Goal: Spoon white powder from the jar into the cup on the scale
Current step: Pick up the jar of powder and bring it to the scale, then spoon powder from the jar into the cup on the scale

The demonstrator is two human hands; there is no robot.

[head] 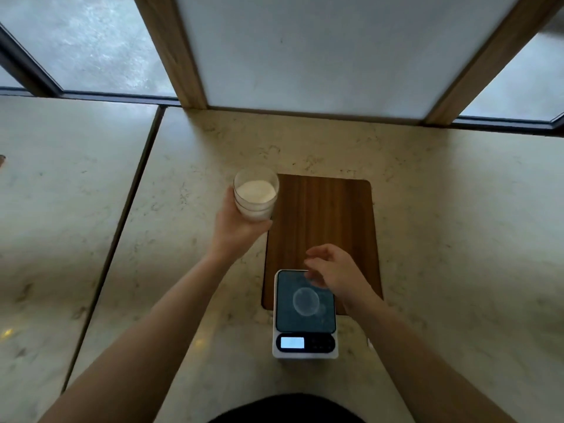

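My left hand [236,232] grips a clear cup [255,195] with white powder in it, held upright just off the left edge of the wooden board [325,215]. The white scale [305,319] sits at the board's near end, and its dark platform carries only a faint round powder ring [306,301]. Its display [292,342] is lit. My right hand [334,271] hovers over the platform's far right corner, fingers apart and slightly blurred, with nothing in it. No spoon or second container is in view.
The pale marble counter [457,224] stretches to both sides, with a dark seam [122,227] running diagonally at the left. A white wall panel [320,50] with wooden trim rises behind the board, with windows on either side.
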